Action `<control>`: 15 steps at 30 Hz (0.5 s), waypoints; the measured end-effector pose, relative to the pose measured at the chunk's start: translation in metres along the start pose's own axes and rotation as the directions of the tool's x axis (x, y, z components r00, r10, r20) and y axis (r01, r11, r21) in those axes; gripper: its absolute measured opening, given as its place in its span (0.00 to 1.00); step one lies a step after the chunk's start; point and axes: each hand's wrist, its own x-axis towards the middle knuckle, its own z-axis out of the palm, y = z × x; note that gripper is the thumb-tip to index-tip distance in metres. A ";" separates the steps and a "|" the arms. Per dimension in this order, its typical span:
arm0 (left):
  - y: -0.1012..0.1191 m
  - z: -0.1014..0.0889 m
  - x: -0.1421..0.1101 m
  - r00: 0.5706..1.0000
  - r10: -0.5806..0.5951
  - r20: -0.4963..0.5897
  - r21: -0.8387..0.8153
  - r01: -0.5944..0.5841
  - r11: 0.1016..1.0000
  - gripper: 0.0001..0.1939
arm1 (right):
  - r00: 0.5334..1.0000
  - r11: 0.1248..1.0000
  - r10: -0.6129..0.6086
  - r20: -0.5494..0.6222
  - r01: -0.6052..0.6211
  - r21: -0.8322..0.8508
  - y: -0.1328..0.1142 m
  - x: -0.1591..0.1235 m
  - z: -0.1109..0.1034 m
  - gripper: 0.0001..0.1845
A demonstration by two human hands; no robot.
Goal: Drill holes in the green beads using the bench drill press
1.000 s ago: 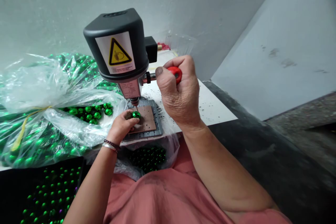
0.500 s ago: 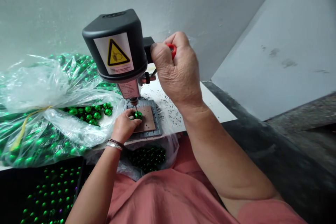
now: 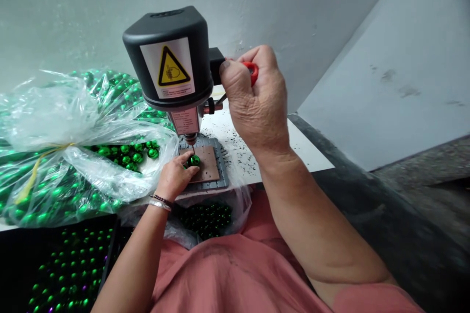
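Note:
My left hand (image 3: 175, 174) pinches a shiny green ball (image 3: 194, 160) between thumb and fingers on a tan board (image 3: 207, 162). Just above the ball stands the thin bit of a small drill press (image 3: 172, 63), whose black housing carries a yellow warning triangle. Whether the bit's tip touches the ball or has entered it, I cannot tell. My right hand (image 3: 257, 93) is wrapped round the red-ended handle (image 3: 251, 72) on the machine's right side. The board rests on the grey slotted base (image 3: 221, 164) of the press.
Clear plastic bags (image 3: 55, 122) full of green balls lie at the left, one tied with yellow string. A dark tray (image 3: 66, 269) with rows of green balls sits front left. Another bag of balls (image 3: 207, 217) hangs below the table edge. Dark shavings litter the white tabletop (image 3: 293, 144).
The whole view has shifted slightly, so the press and both hands appear a little further right. Both grips stay the same, on the ball and on the handle.

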 end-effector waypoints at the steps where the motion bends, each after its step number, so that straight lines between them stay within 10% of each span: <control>1: 0.000 -0.001 0.000 1.000 0.008 0.012 -0.004 -0.008 1.000 0.27 | 1.000 1.000 -0.004 -0.002 0.004 0.005 0.000 0.000 0.000 0.15; 15: -0.003 0.001 0.005 0.999 0.041 -0.029 -0.023 -0.042 0.999 0.23 | 1.000 0.999 -0.005 0.011 0.005 0.052 0.000 -0.004 0.001 0.14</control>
